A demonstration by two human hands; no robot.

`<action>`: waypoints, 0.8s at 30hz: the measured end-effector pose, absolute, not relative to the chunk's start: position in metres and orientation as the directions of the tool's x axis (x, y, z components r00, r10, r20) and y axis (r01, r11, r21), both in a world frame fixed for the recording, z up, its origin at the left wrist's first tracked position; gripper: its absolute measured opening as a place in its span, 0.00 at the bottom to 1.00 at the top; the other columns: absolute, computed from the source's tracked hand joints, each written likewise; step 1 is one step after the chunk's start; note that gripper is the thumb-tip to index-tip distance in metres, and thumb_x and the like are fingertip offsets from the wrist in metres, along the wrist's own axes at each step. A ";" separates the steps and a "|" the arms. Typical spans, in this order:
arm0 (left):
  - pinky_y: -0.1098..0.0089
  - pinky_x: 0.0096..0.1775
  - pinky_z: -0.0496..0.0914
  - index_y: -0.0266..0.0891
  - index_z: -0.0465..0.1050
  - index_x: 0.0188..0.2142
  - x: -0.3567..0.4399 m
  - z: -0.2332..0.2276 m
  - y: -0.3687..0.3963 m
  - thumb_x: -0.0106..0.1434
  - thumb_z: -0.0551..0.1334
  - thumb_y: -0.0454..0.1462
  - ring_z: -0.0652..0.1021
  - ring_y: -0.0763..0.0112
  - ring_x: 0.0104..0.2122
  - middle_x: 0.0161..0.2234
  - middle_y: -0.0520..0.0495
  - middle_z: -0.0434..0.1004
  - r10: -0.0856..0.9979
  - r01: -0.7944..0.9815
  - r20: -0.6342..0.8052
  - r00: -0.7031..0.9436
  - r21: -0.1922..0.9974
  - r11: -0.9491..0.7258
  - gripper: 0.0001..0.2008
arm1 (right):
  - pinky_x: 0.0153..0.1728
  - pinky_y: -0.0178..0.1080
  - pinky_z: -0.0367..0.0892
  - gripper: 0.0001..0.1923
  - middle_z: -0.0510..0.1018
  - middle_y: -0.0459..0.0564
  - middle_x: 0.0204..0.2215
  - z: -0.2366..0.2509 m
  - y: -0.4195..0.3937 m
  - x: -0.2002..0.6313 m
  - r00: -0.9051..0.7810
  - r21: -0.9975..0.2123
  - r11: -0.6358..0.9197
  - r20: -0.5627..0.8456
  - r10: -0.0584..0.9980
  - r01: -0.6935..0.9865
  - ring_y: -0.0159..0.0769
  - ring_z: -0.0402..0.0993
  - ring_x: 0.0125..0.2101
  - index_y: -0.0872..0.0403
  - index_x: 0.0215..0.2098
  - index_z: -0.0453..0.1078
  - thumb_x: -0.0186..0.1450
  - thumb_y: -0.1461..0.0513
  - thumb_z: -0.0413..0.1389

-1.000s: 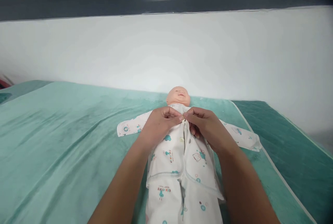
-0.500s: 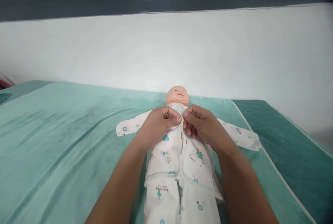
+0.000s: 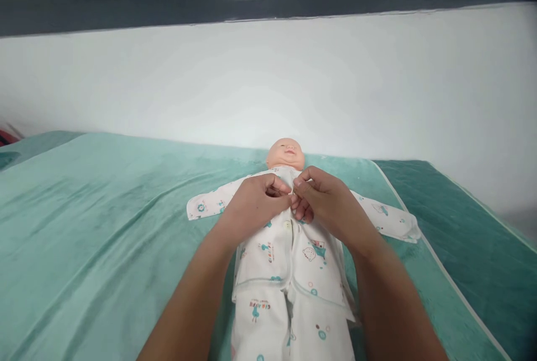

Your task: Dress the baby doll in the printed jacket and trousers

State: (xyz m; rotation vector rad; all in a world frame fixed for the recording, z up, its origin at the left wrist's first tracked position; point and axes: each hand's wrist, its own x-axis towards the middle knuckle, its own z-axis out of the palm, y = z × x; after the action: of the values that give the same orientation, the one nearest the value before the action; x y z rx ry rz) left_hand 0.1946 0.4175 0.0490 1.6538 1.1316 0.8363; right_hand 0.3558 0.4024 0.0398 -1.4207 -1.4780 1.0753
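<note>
A baby doll [image 3: 286,154] lies on its back, dressed in a white printed baby jacket [image 3: 262,263] and matching trousers [image 3: 260,327]. Both sleeves are spread out to the sides. On the chest, my left hand [image 3: 260,201] pinches the jacket's front edge between thumb and fingers. Facing it, my right hand [image 3: 321,198] pinches the opposite front edge, its fingertips nearly touching the left ones. A pale button [image 3: 287,225] shows just below the hands. Whatever lies between the fingertips is hidden. Under the button, the two jacket fronts lie side by side.
A light green blanket [image 3: 104,226] with soft folds lies beneath the doll. At the right a darker green cloth [image 3: 470,226] borders it along a pale edge. Behind the doll's head rises a white wall [image 3: 235,81], with a dark window ledge [image 3: 260,0] above.
Both hands stay at the chest, still pinching the jacket fronts. My left thumb and fingers have shifted slightly, and the jacket front has moved a little between them.
</note>
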 end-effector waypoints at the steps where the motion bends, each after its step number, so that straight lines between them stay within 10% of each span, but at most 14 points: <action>1: 0.71 0.29 0.68 0.39 0.73 0.28 0.195 0.049 0.417 0.54 0.63 0.38 0.74 0.71 0.27 0.28 0.47 0.77 0.941 0.311 0.029 0.337 0.940 -0.140 0.04 | 0.23 0.33 0.67 0.11 0.77 0.43 0.21 0.040 0.403 0.355 -0.043 -0.950 0.006 -0.008 0.999 0.313 0.31 0.73 0.22 0.51 0.29 0.64 0.67 0.55 0.49; 24: 0.76 0.24 0.59 0.41 0.69 0.36 0.196 0.044 0.422 0.52 0.59 0.34 0.66 0.78 0.24 0.29 0.53 0.69 0.938 0.221 -0.060 0.342 0.975 -0.018 0.10 | 0.23 0.34 0.62 0.14 0.74 0.41 0.20 0.038 0.403 0.350 0.016 -0.925 -0.013 -0.007 1.000 0.379 0.28 0.67 0.18 0.51 0.27 0.63 0.66 0.53 0.49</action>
State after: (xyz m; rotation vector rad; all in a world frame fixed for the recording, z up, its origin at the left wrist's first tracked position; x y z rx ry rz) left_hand 0.1956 0.4220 0.0438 1.4995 1.1041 0.8133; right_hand 0.3499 0.4029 0.0382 -1.5048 -1.4735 0.9962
